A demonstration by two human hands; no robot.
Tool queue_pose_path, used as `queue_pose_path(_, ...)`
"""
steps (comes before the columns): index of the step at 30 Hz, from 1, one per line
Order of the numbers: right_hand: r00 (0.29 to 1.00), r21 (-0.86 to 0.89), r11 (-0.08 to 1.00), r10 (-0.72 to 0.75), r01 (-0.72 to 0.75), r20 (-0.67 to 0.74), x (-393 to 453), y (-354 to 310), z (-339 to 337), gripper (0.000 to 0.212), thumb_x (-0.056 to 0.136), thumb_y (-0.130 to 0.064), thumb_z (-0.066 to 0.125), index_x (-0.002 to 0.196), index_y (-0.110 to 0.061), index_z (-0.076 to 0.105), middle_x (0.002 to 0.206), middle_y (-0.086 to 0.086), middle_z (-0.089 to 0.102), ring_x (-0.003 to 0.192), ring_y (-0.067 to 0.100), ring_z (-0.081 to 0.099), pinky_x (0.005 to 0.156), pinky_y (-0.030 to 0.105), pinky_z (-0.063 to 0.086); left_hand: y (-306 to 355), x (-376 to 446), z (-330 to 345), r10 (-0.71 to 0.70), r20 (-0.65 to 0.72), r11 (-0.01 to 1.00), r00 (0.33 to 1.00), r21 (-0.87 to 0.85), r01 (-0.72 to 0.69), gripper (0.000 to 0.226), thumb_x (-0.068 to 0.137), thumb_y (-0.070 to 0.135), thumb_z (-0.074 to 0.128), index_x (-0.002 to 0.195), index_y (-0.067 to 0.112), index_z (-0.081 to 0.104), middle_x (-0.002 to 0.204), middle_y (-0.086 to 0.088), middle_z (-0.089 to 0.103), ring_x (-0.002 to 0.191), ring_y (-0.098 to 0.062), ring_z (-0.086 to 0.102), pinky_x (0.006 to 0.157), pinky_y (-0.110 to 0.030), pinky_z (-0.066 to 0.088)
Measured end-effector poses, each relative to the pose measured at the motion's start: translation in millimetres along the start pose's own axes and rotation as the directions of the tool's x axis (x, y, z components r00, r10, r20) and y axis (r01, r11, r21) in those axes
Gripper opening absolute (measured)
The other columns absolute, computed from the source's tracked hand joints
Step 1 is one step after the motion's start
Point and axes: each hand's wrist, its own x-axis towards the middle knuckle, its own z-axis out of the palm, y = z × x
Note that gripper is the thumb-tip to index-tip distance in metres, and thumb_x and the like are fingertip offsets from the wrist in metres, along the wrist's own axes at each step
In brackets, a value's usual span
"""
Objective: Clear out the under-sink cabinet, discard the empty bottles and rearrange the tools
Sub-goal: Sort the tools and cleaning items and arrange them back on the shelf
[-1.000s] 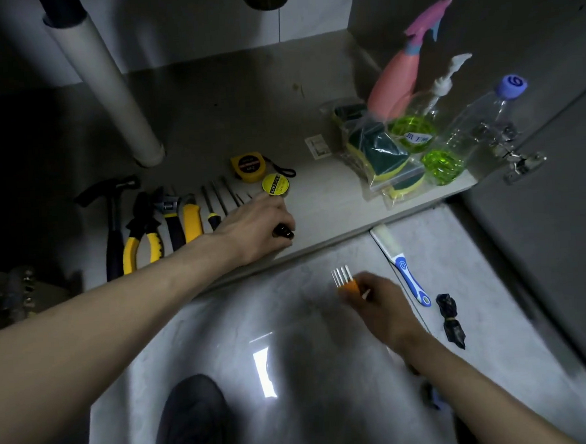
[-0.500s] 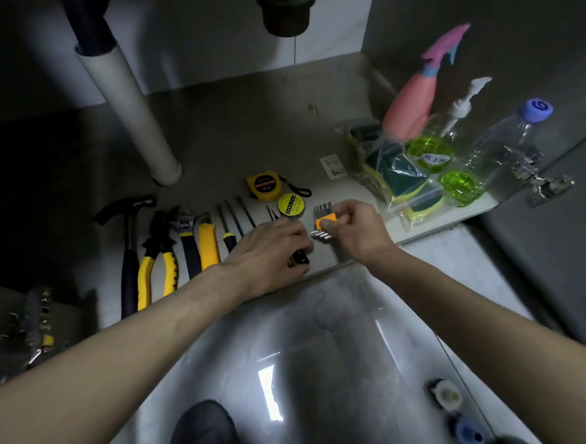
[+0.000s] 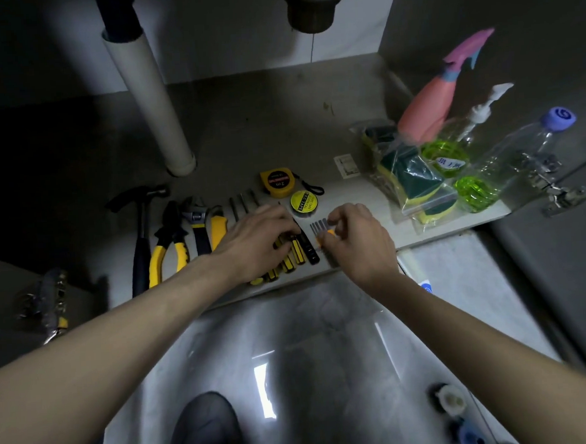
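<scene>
Step in hand, as judged: adding the hex key set (image 3: 322, 229) to the tool row on the cabinet floor (image 3: 263, 128). The set lies at the near edge of that floor, at the right end of the row, just right of the black-and-yellow screwdrivers (image 3: 295, 252) and near the yellow tape roll (image 3: 303, 201). To do this well, the set should be laid with its keys pointing far, parallel to the screwdriver shafts, its orange holder (image 3: 329, 234) level with the handles, and released only once it sits flat, clear of the edge. The right hand (image 3: 355, 239) reaches in from the near right, knuckles up, fingers curled, pinching the orange holder between thumb and fingertips; the grip appears closed on it. The left hand (image 3: 255, 244) lies palm down over the screwdriver handles, fingers bent and pressing on them; whether it grips one cannot be told. Both forearms extend from the near side, converging on the row. Left of the hands lie the utility knife (image 3: 217, 230), adjustable wrench (image 3: 196, 223), pliers (image 3: 170, 241) and hammer (image 3: 141, 229). The tape measure (image 3: 277, 182) sits far of the row.
</scene>
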Motion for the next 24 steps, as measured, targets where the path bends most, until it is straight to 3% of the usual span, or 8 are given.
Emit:
queue_pose_path(3, 0.995, -0.058, 0.996, -0.061, 0.066, 0.085, -15, -6, 4, 0.018, 0.089, -0.046, 0.067, 0.101, -0.032, 0.064, 0.086, -0.012, 0.064, 0.077, 0.013, 0.061, 0.062, 0.029, 0.045, 3, 5, 1, 0.016, 0.015, 0.999, 1.0, 0.051, -0.017, 0.029, 0.094, 0.032, 0.061, 0.123, 0.028, 0.064, 0.119, 0.011, 0.053, 0.114, -0.01, 0.044, 0.088, -0.03, 0.042)
queue_pose_path(6, 0.989, -0.091, 0.995, -0.038, 0.051, 0.143, -22, -9, 10, 0.026, 0.09, -0.043, 0.066, 0.111, -0.028, 0.067, 0.092, -0.005, 0.071, 0.086, 0.021, 0.067, 0.074, 0.036, 0.055, 5, 8, 3, 0.011, 0.017, 0.998, 1.0, 0.063, -0.012, 0.027, 0.095, 0.033, 0.06, 0.121, 0.028, 0.065, 0.117, 0.01, 0.054, 0.113, -0.01, 0.044, 0.084, -0.027, 0.038)
queue_pose_path(16, 0.992, -0.021, 0.999, 0.044, -0.042, 0.117, -23, -6, 17, 0.026, 0.087, -0.04, 0.067, 0.109, -0.026, 0.07, 0.089, -0.002, 0.074, 0.087, 0.024, 0.068, 0.078, 0.039, 0.056, 5, -1, 3, 0.016, 0.032, 1.0, 0.999, 0.01, -0.016, 0.023, 0.097, 0.036, 0.058, 0.116, 0.027, 0.066, 0.113, 0.012, 0.054, 0.109, -0.009, 0.046, 0.085, -0.025, 0.037)
queue_pose_path(20, 0.994, 0.005, 1.0, 0.03, -0.031, 0.105, -25, -4, 17, 0.025, 0.087, -0.042, 0.068, 0.107, -0.026, 0.068, 0.085, -0.002, 0.072, 0.082, 0.022, 0.067, 0.076, 0.04, 0.057, 6, -2, 1, 0.026, 0.037, 1.0, 0.999, 0.015, -0.027, 0.023, 0.097, 0.036, 0.056, 0.116, 0.026, 0.066, 0.113, 0.011, 0.054, 0.109, -0.011, 0.048, 0.09, -0.031, 0.043)
queue_pose_path(24, 0.997, 0.108, 0.994, 0.018, -0.026, 0.079, -30, 0, 14, 0.023, 0.087, -0.045, 0.067, 0.099, -0.026, 0.069, 0.074, -0.006, 0.069, 0.072, 0.016, 0.066, 0.068, 0.038, 0.057, 8, -1, -2, 0.037, 0.008, 0.999, 0.999, 0.03, -0.037, 0.022, 0.098, 0.032, 0.053, 0.114, 0.026, 0.067, 0.108, 0.012, 0.055, 0.105, -0.01, 0.049, 0.079, -0.027, 0.037)
